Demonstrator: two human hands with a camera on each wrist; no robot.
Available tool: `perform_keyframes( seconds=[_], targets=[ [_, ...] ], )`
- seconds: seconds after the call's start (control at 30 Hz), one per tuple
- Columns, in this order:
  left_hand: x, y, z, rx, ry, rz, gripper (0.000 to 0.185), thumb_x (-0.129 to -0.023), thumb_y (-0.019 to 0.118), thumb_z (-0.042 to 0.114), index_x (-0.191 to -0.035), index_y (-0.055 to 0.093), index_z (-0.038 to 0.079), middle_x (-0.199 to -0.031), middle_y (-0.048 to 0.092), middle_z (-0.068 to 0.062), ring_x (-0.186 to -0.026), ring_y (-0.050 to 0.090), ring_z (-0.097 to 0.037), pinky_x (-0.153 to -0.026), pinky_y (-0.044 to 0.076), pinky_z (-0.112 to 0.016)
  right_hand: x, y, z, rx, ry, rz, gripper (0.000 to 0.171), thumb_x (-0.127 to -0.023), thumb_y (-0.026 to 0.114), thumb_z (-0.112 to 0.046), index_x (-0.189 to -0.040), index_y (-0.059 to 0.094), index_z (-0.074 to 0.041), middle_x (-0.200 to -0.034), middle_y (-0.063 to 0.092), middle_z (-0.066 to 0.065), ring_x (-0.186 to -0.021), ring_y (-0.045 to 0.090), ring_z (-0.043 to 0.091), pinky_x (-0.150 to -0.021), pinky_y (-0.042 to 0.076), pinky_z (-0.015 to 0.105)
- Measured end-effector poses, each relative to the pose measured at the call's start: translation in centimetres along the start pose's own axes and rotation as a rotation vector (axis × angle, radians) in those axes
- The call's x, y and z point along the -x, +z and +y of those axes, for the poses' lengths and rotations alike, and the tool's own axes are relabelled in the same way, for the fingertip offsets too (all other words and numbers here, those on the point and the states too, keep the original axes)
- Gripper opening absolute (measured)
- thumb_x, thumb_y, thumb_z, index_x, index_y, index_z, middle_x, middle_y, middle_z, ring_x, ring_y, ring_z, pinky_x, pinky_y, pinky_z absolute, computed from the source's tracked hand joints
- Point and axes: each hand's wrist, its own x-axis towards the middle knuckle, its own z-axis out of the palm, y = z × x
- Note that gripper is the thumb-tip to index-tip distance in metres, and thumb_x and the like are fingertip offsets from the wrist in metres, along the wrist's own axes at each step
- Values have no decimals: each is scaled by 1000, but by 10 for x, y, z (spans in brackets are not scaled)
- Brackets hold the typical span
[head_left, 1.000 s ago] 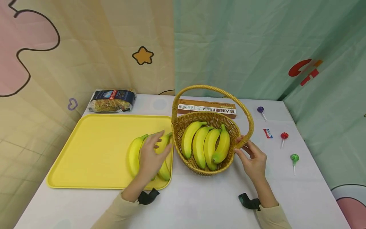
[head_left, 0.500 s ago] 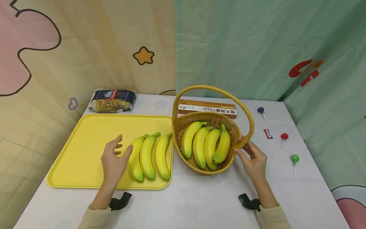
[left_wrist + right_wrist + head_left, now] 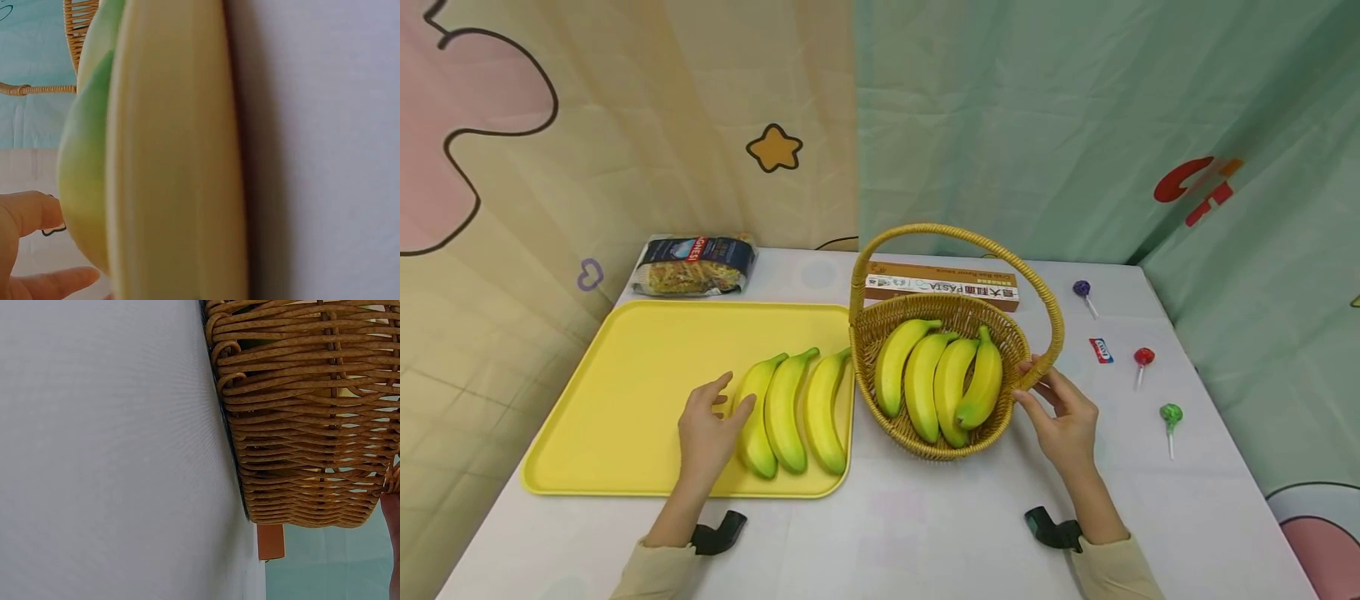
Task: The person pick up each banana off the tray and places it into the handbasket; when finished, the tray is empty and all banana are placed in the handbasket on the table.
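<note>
The yellow tray [image 3: 617, 400] spreads toward nine o'clock of the left hand [image 3: 706, 433], grip loosely parted beside three green-tipped bananas [image 3: 784, 412] along the tray's three-o'clock edge. A wicker basket [image 3: 917, 448] bears four more bananas [image 3: 923, 387]; the right hand [image 3: 1062, 417] pinches its handle [image 3: 1057, 329] at three o'clock.

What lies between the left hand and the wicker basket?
Three bananas, side by side on the yellow tray; the head view shows it.

Far side, facing you: beige curtain [image 3: 685, 92] at left, orange star [image 3: 775, 148] printed on it; green curtain [image 3: 1000, 125] at right, folds shadowed. Before you, white tabletop [image 3: 925, 533], softly lit.
</note>
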Motion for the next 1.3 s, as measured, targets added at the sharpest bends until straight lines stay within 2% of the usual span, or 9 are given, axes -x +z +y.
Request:
perform_keyframes(
  seconds=[0.13,0.27,0.5,0.7,0.83,0.93,1.07,1.17,1.3],
  targets=[
    [-2,2,-7,-83,-48,-117,60,-92,67,20,-141,45,-6,-134,47,-30,-112,51,-40,-89,44,-48,0,1,-1,0,7,-1,57,-64,70,30,-119,61,16,-106,67,31,-105,67,7,-87,52,17],
    [-3,3,-9,-136,-52,-167,65,-91,67,22,-142,42,-9,-132,48,-33,-112,51,-43,-91,42,-51,0,1,-1,-2,12,-1,57,-65,70,29,-119,60,16,-106,67,31,-105,67,7,-87,51,17],
    [-3,7,-9,-146,-49,-123,64,-89,67,20,-142,44,-8,-118,55,-30,-105,54,-40,-84,44,-44,0,1,-1,7,16,-4,58,-65,71,29,-120,60,16,-106,67,30,-105,67,7,-87,51,16],
    [-1,7,-8,-126,-45,-70,61,-88,68,17,-140,47,-7,-116,57,-30,-104,56,-40,-83,45,-44,0,1,0,8,17,-1,57,-64,71,29,-119,61,16,-107,67,30,-105,66,7,-87,51,16],
    [0,5,-3,-81,-42,-5,60,-86,70,17,-138,51,-5,-117,59,-26,-103,56,-36,-81,44,-38,1,1,0,1,11,-2,57,-64,71,29,-119,61,16,-106,67,31,-105,67,7,-87,52,17],
    [1,4,7,-52,-1,41,58,-84,72,16,-136,54,-3,-117,61,-22,-100,57,-32,-77,44,-27,1,1,0,-6,5,0,58,-64,70,30,-119,60,17,-106,67,32,-104,67,8,-87,52,17],
    [4,4,31,-9,107,64,56,-81,76,12,-133,58,-2,-114,64,-20,-95,59,-29,-71,46,-17,0,0,0,-11,0,3,58,-64,70,31,-120,60,17,-105,67,32,-104,67,8,-87,52,18],
    [6,8,55,26,189,42,55,-80,77,10,-131,60,-2,-112,65,-20,-92,60,-28,-69,49,-21,0,0,-1,-7,3,3,58,-64,70,30,-120,60,17,-105,67,32,-104,67,8,-87,52,17],
    [9,20,86,48,276,-21,56,-78,78,11,-131,60,0,-110,65,-18,-92,61,-27,-69,53,-32,0,0,-1,1,8,3,59,-65,70,30,-121,60,16,-105,67,31,-104,67,7,-87,51,17]
  ],
)
